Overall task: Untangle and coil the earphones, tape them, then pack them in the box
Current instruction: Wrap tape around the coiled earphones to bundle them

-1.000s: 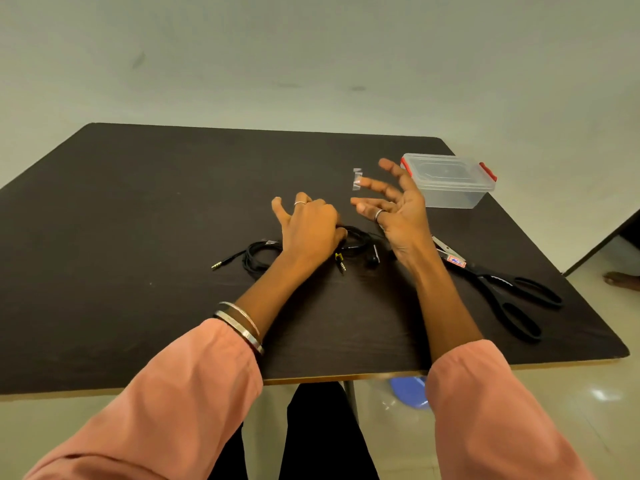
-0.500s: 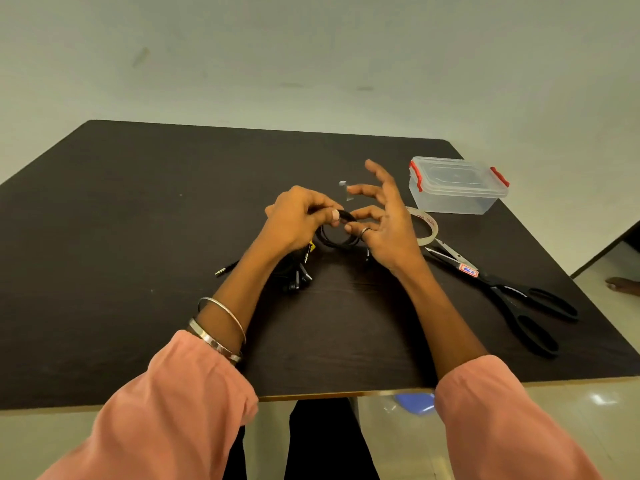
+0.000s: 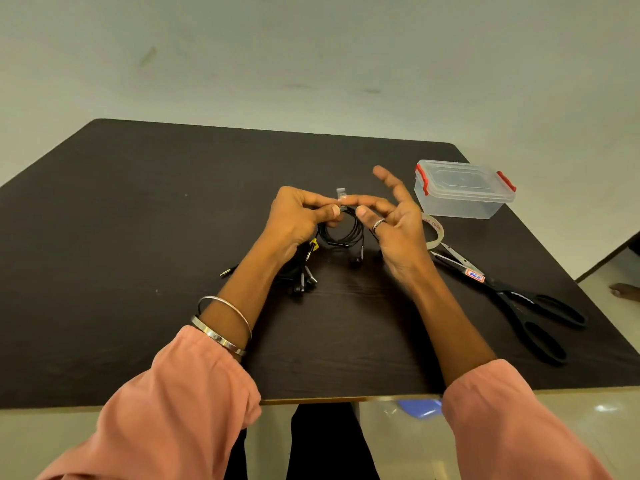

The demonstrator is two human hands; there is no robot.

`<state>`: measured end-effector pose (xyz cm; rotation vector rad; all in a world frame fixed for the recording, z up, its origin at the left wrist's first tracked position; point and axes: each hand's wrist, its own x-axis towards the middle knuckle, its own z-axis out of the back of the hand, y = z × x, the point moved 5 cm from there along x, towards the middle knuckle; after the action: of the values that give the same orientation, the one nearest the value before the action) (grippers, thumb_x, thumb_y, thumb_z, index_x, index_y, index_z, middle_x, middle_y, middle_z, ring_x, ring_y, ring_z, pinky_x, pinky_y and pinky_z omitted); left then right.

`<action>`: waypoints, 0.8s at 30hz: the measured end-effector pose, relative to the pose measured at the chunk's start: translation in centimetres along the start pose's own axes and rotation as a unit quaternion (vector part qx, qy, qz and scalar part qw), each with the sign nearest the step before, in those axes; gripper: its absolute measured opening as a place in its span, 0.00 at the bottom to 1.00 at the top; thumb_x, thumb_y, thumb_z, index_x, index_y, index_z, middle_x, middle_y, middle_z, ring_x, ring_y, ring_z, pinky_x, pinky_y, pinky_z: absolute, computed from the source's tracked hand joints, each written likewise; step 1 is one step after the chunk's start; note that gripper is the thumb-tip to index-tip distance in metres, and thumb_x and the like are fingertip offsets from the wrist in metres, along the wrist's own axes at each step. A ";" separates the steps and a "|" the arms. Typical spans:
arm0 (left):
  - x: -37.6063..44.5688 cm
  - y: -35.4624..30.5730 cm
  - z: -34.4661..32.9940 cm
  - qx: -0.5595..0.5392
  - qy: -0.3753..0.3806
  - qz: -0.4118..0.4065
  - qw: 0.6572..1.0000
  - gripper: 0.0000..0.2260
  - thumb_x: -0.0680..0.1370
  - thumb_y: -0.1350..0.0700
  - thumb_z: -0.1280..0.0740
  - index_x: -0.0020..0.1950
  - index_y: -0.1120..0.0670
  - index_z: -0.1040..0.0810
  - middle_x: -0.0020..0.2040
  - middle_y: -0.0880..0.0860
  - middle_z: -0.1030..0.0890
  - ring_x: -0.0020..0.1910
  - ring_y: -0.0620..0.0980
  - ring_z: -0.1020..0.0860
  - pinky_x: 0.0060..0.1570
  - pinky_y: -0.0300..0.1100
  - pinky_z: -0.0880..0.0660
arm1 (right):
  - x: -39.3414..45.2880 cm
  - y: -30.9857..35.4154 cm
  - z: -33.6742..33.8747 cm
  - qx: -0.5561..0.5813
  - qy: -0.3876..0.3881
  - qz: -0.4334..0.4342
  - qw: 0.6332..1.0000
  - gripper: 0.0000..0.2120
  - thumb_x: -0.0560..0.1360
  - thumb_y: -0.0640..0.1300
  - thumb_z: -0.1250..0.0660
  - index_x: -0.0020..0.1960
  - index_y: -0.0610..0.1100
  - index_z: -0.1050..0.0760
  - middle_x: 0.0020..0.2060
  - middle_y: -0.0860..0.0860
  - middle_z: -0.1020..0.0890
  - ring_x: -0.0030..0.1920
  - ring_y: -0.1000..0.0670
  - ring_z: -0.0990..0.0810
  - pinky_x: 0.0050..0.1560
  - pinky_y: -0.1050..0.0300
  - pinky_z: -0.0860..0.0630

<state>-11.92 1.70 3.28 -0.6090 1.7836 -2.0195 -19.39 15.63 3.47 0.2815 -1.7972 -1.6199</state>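
While both hands are pinching the coil [image 3: 341, 230], taping is underway.
Left hand [image 3: 298, 216] and right hand [image 3: 394, 220] are pressing tape [image 3: 341, 195] on; left of the shut box [image 3: 462, 188], packing remains.

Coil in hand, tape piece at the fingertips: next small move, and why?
Probably wrap the tape piece around the coil at its top. Both hands, left and right, pinch the coil there, tape sticking up unwrapped; box is shut.

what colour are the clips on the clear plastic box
Red, on the lidded clear plastic box at the table's far right; the head view shows them best.
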 end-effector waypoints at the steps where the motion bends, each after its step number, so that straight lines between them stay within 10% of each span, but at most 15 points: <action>1: -0.1 -0.1 0.0 -0.009 0.008 -0.002 1.000 0.06 0.73 0.64 0.28 0.49 0.60 0.17 0.41 0.56 0.15 0.40 0.50 0.16 0.48 0.38 0.21 | 0.0 0.0 -0.1 -0.006 0.003 0.001 1.000 0.30 0.76 0.30 0.36 0.74 0.42 0.41 0.50 0.44 0.16 0.59 0.49 0.20 0.63 0.58 0.28; 15: -0.1 0.6 -0.1 -0.098 0.046 0.024 0.994 0.08 0.68 0.57 0.25 0.45 0.58 0.15 0.42 0.59 0.15 0.43 0.53 0.17 0.67 0.55 0.31 | 0.0 0.1 -0.1 -0.067 0.005 0.032 0.997 0.31 0.75 0.30 0.35 0.74 0.41 0.42 0.52 0.44 0.16 0.57 0.50 0.19 0.56 0.60 0.25; 24: -0.3 -0.4 -0.5 0.037 0.014 -0.085 0.996 0.11 0.74 0.63 0.28 0.56 0.57 0.21 0.37 0.55 0.15 0.39 0.48 0.16 0.47 0.42 0.20 | -0.2 0.3 0.0 -0.069 -0.022 0.027 0.997 0.29 0.76 0.35 0.33 0.73 0.43 0.40 0.48 0.48 0.15 0.55 0.51 0.18 0.60 0.55 0.24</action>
<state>-11.97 2.32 3.60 -0.7355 1.7162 -2.2047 -19.14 15.82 3.66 0.1346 -1.7015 -1.7147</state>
